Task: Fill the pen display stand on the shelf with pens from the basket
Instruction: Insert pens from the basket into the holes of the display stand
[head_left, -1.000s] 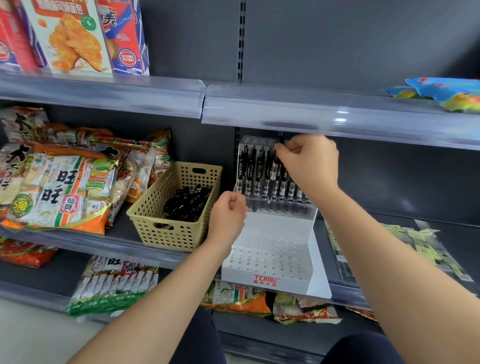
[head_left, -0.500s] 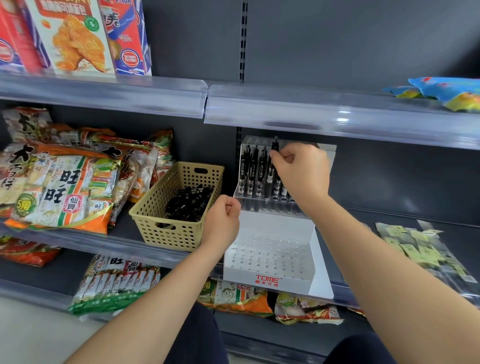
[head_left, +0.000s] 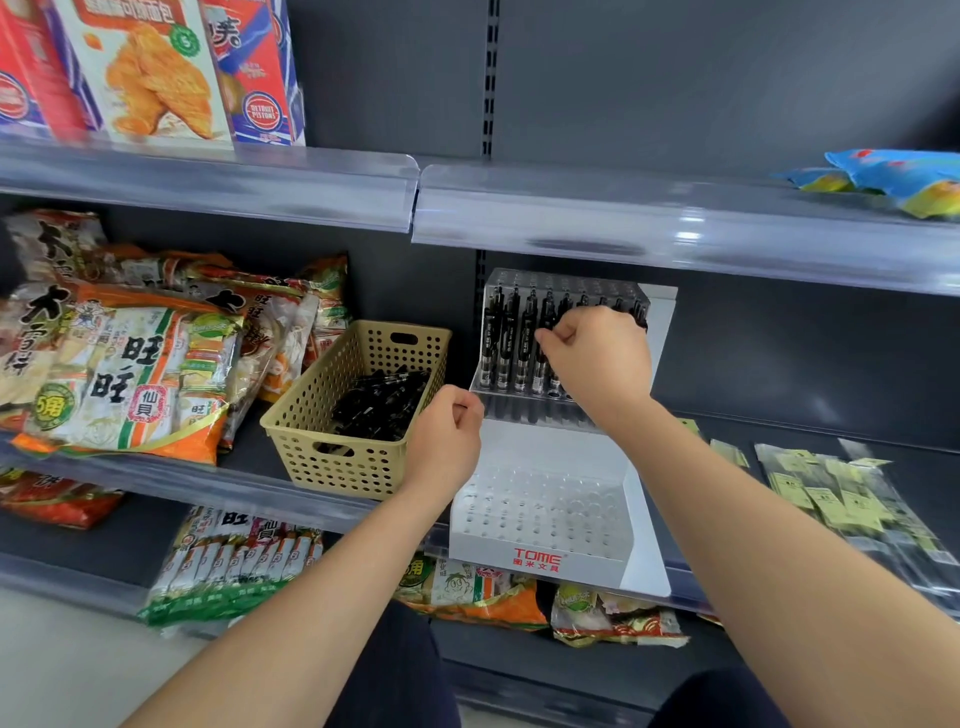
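Right hand (head_left: 597, 358) pinched on a pen (head_left: 544, 317) at the display stand (head_left: 571, 447); left hand (head_left: 447, 441) curled, contents unseen. Light, stiff, slick; best held mid-barrel.

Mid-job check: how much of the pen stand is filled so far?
Done: black pens line the back row of the stand. In hand: the right hand pinches a pen in that row; the left hand is curled beside the stand. Left: the front holes are empty, and the basket holds more.
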